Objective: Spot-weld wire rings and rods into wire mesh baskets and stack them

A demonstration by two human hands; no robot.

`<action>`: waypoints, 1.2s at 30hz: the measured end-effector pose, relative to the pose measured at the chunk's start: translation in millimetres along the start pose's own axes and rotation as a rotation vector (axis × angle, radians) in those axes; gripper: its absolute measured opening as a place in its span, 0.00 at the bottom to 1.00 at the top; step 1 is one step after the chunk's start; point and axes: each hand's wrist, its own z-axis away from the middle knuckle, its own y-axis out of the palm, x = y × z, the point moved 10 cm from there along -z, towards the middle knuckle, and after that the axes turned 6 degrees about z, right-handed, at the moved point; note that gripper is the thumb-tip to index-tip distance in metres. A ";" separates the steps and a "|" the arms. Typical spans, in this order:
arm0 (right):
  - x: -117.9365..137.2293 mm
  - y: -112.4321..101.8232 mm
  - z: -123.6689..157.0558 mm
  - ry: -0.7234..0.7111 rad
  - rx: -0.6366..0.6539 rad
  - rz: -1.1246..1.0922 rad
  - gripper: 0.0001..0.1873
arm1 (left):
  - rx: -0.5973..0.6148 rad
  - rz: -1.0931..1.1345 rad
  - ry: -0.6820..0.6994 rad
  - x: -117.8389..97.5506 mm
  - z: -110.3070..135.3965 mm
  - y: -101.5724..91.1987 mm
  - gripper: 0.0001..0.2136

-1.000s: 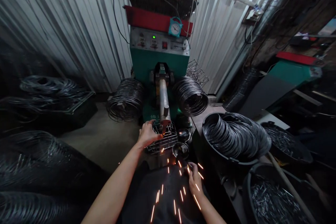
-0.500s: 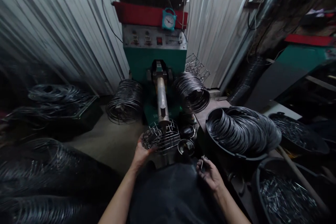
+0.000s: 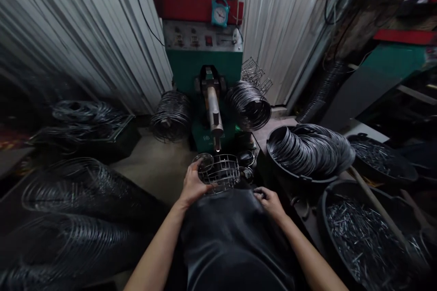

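Note:
My left hand (image 3: pixel 194 186) grips the left side of a round wire basket (image 3: pixel 223 173). A smaller wire ring (image 3: pixel 204 162) shows at the basket's upper left, by my fingers. Just beyond the basket is the metal arm of a green machine (image 3: pixel 214 109), with a small bright spot at its lower tip. My right hand (image 3: pixel 269 201) is closed beside the dark apron (image 3: pixel 235 236), right of the basket and apart from it. Whatever lies in its fingers is hidden.
Wire ring bundles hang left (image 3: pixel 170 116) and right (image 3: pixel 251 107) of the machine. A tub of wire rings (image 3: pixel 307 152) and a tub of short metal pieces (image 3: pixel 362 236) stand at my right. Large wire coils (image 3: pixel 92 218) lie at my left.
My left hand has moved the basket slightly right, away from the machine's tip, which now shows. My right hand has closed and turned; the thin rod seen in it before is no longer visible.

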 end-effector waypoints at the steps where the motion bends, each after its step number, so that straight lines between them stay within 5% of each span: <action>1: 21.7 -0.6 -5.1 -0.042 0.057 0.014 0.11 | 0.016 -0.105 0.027 -12.0 0.8 1.5 0.41; 4: 78.8 1.5 -24.4 -0.106 0.207 0.102 0.11 | 0.065 -0.325 0.072 -41.0 1.9 10.4 0.40; 8: 109.5 19.2 -52.7 -0.064 0.345 0.210 0.13 | 0.128 -0.450 0.122 -61.3 4.4 26.8 0.40; 15: 111.7 37.2 -69.0 -0.129 0.130 0.199 0.07 | 0.215 -0.549 0.104 -57.4 0.9 42.6 0.39; 26: 107.5 45.5 -62.7 -0.257 0.068 0.013 0.13 | 0.239 -0.491 0.036 -49.9 -8.7 42.0 0.40; 30: 107.1 51.7 -62.3 -0.283 0.137 0.035 0.14 | 0.249 -0.479 0.040 -46.0 -9.9 43.3 0.40; 36: 123.2 58.4 -53.1 -0.512 0.309 0.104 0.14 | 0.223 -0.424 0.025 -41.8 -13.2 35.6 0.39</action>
